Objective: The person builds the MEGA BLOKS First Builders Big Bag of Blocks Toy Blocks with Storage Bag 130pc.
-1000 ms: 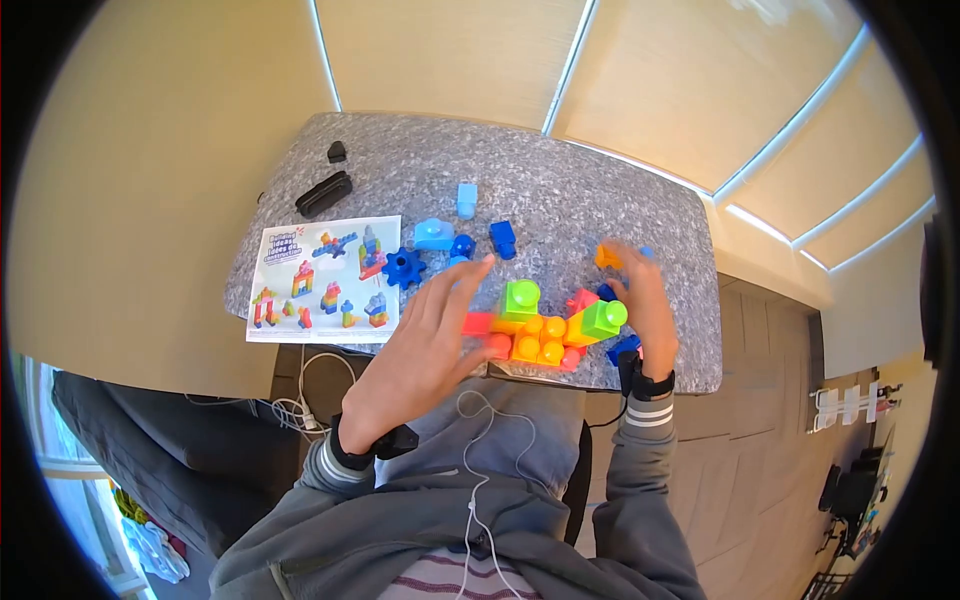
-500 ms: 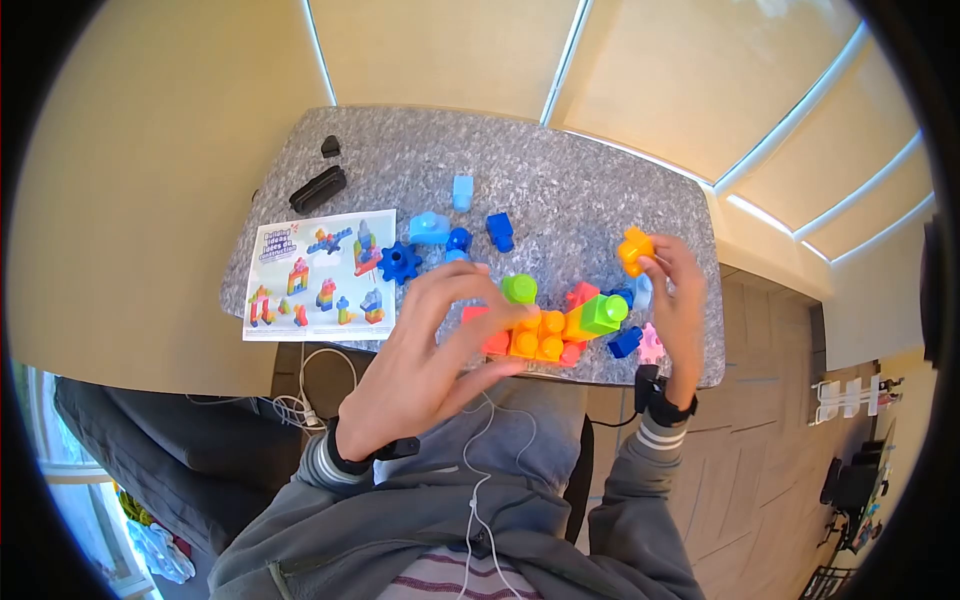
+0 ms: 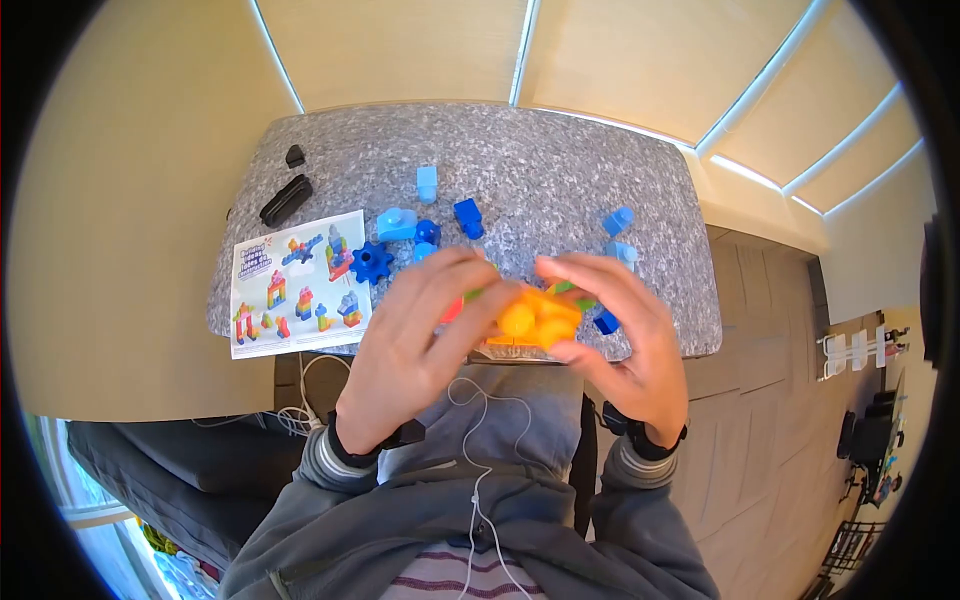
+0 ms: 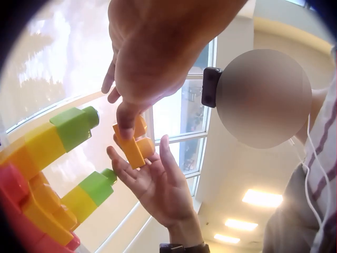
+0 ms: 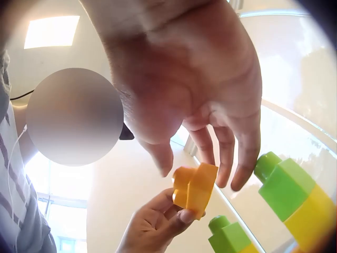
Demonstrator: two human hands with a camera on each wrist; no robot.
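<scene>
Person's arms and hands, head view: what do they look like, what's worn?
Left sleeve and right sleeve: grey, pale stripes at the cuffs. Black left wristband and right wristband, a small dark unit beside each. Left hand and right hand: bare, no gloves.

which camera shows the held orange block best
Right wrist: the orange block is nearly clear, the left hand covering only its lower end. Left wrist shows it partly behind that hand; head sees it from above.
</scene>
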